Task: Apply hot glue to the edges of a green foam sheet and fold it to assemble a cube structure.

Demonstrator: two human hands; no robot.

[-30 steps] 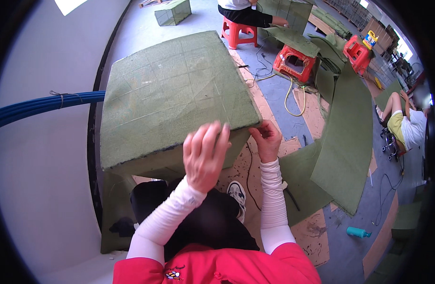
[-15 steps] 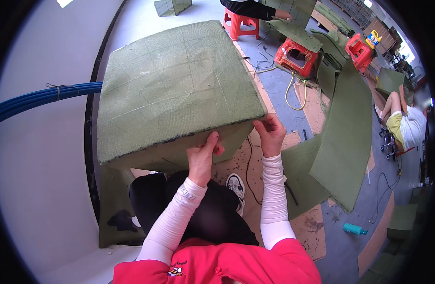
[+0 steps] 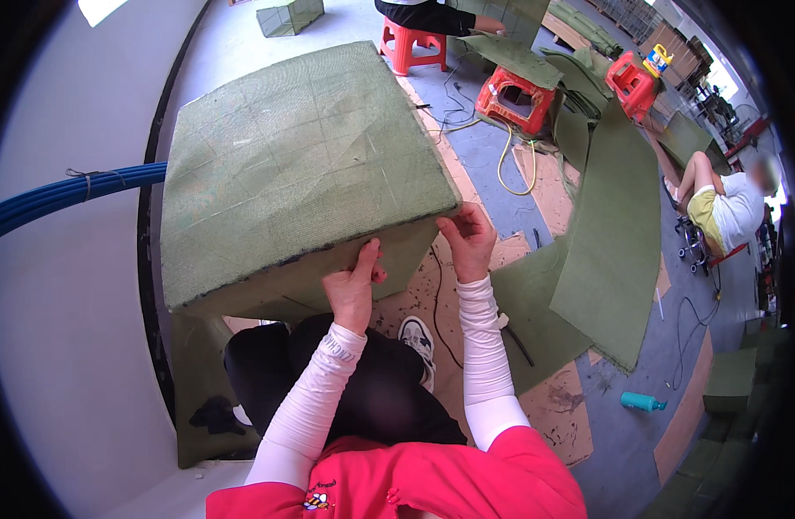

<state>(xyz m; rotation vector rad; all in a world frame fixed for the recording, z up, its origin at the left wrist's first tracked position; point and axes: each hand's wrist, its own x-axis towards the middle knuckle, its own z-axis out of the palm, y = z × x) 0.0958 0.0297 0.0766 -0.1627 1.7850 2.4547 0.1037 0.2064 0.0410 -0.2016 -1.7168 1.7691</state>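
Observation:
A large box (image 3: 293,156) covered in green mesh-like sheet fills the space in front of me, with a dark, rough seam along its near top edge. My left hand (image 3: 352,285) is closed at the middle of this edge, thumb pressed up against the seam and fingers curled below. At the right near corner, my right hand (image 3: 471,242) pinches the edge between thumb and fingers. Whether a small piece lies between the fingertips is too fine to see. Both forearms wear white sleeves.
Blue tubes (image 3: 77,192) run from the wall to the box's left side. Green sheets (image 3: 609,251) lie on the floor at right, near a teal bottle (image 3: 643,401). Red stools (image 3: 516,99) stand farther back. One person (image 3: 726,208) sits at right, another (image 3: 432,16) at the back.
The whole view has shifted slightly, with the scene sliding left. Both hands keep their places on the box edge, with hardly any change in the fingers.

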